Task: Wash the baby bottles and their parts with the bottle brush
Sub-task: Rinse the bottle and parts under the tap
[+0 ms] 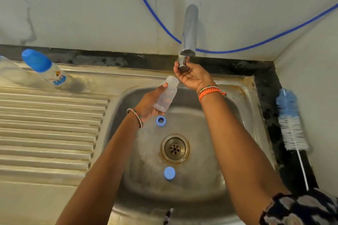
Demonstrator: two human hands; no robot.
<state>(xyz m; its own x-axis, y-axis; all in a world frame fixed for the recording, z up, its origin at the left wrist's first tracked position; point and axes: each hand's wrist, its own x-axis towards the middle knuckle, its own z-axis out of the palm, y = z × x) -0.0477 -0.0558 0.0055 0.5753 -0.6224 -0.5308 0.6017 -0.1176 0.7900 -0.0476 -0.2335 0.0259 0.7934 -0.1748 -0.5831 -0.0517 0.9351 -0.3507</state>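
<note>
The left grip [149,105] clasps the open bottle [166,94] tilted toward the tap [184,60], whose spout the right grip [192,76] cups loosely, likely for filling.

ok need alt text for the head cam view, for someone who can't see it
Over a steel sink, a person's left hand holds an open clear baby bottle while the right hand grips the tap. A blue ring and blue cap lie in the basin; a bottle brush lies at right.
</note>
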